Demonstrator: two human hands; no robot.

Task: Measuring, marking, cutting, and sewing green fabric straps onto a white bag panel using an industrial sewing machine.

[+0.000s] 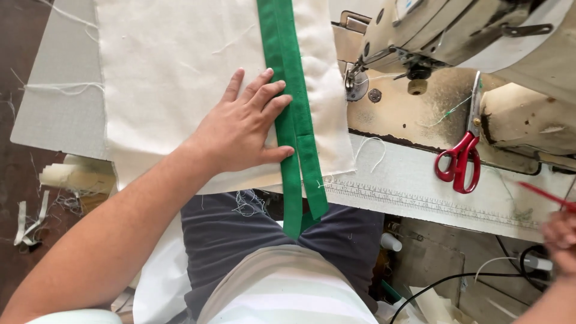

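Nearest the camera, the green strap (298, 180) hangs off the near edge of the table (420, 192) over the person's lap, its two folded layers ending just above the dark shorts. At the far right edge the right hand (561, 240) is blurred and partly cut off; a thin red object (546, 195) shows just above it, but whether that grip is closed on it or loose cannot be told.

Further up, the left hand (243, 129) lies flat, palm down, on the cream fabric (168, 72), its grip spread wide rather than pinching anything. The fingertips reach the left edge of the green strap and touch it, while the palm presses the fabric just beside it. So the strap lies to the right of the hand, running straight away from the person across the cloth.

To the right, well apart from the left hand, red-handled scissors (461, 159) rest on the bed of the sewing machine (444, 36), whose head and needle stand at the far right, close beside the strap's upper run.
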